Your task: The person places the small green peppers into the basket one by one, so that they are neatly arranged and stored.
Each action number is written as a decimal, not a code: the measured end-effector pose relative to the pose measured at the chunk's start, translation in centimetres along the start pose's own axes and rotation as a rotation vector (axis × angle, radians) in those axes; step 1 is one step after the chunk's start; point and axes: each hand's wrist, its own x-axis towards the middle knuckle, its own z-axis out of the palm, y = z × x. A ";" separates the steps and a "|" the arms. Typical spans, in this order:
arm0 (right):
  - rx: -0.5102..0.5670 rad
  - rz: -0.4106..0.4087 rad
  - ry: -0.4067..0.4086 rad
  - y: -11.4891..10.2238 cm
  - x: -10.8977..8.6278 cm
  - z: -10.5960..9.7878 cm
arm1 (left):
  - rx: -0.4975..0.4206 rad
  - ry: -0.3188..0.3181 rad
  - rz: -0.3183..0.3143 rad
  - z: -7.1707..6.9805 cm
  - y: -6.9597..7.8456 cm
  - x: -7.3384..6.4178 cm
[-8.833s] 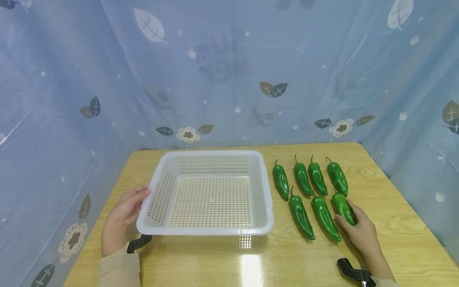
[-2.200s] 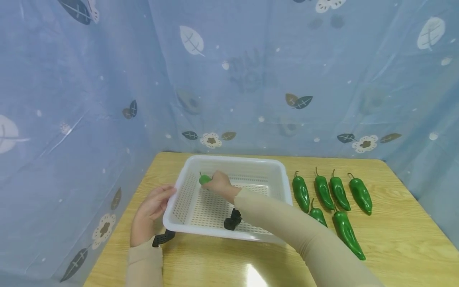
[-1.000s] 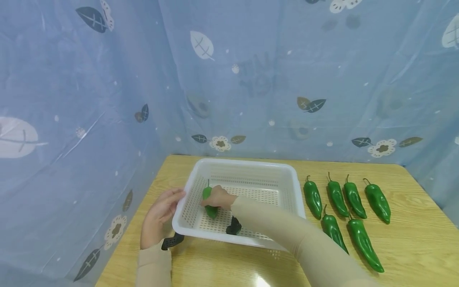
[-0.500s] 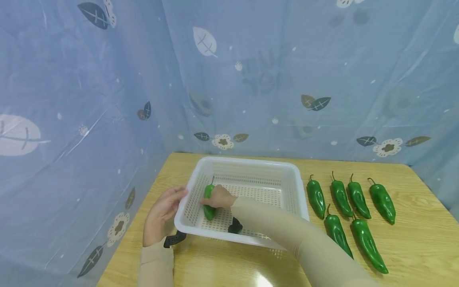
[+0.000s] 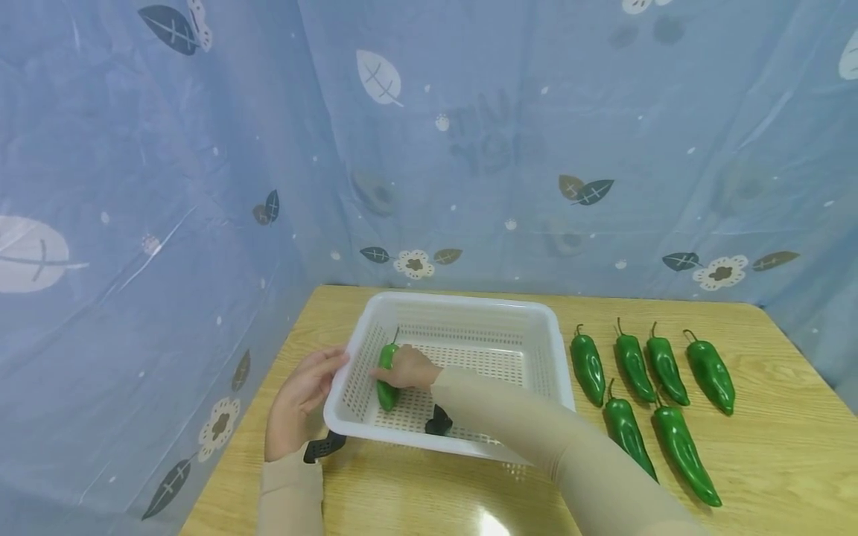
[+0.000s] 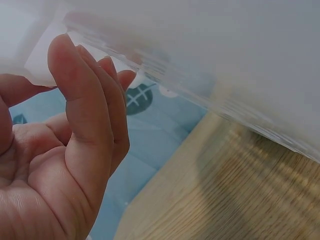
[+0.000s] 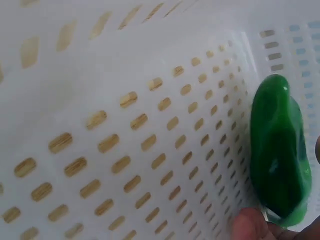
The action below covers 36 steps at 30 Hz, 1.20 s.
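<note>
A white perforated plastic basket (image 5: 462,299) stands on the wooden table. My left hand (image 5: 303,394) grips its left rim; in the left wrist view the thumb is at the rim's edge and the fingers (image 6: 87,112) curl against the outer wall. Inside the basket, near its left wall, my right hand (image 5: 410,368) holds a glossy green pepper (image 5: 386,396) between thumb and fingers, stem pointing to the back. The right wrist view shows this pepper (image 7: 277,150) low by the basket's slotted wall, with fingertips at its sides.
Several more green peppers lie in two rows right of the basket, among them a back-row pepper (image 5: 710,374) and a front-row pepper (image 5: 685,454). My right sleeve (image 5: 516,413) crosses the basket's front rim. A blue patterned curtain (image 5: 509,134) hangs behind and beside the table (image 5: 395,491).
Since the earliest frame, my right hand has brought the front-row right-end pepper left into the basket and lowered it there. During the last second it barely moves; the left hand stays on the rim.
</note>
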 end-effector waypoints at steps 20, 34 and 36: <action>0.053 -0.093 0.159 2.5 -3.9 -9.9 | -0.047 -0.102 0.065 -0.5 -0.1 -0.1; 0.182 -0.150 0.278 9.0 -10.3 -16.6 | -0.122 -0.135 0.073 -0.5 -0.1 -0.2; 0.204 -0.153 0.318 10.2 -11.4 -17.2 | -0.127 -0.131 0.068 -0.4 -0.1 -0.1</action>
